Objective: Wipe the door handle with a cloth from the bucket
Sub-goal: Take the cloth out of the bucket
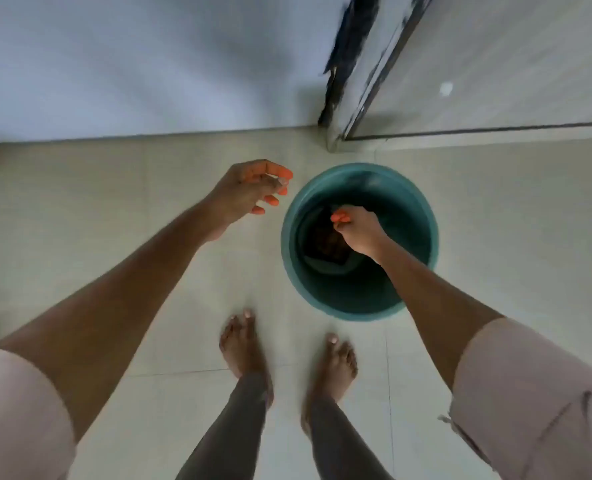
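A round teal bucket [422,216] stands on the tiled floor in front of my feet. A dark cloth [322,242] lies at its bottom, partly hidden. My right hand [358,230] reaches down inside the bucket with its fingers pinched together just above the cloth. Whether it grips the cloth is unclear from here. My left hand [249,192] hovers left of the bucket's rim, fingers loosely apart and empty. The door handle is out of view.
A door's lower edge and frame [353,98] rise at the upper right, with worn dark paint. A pale wall [142,64] runs along the top left. My bare feet [287,351] stand on beige tiles just below the bucket.
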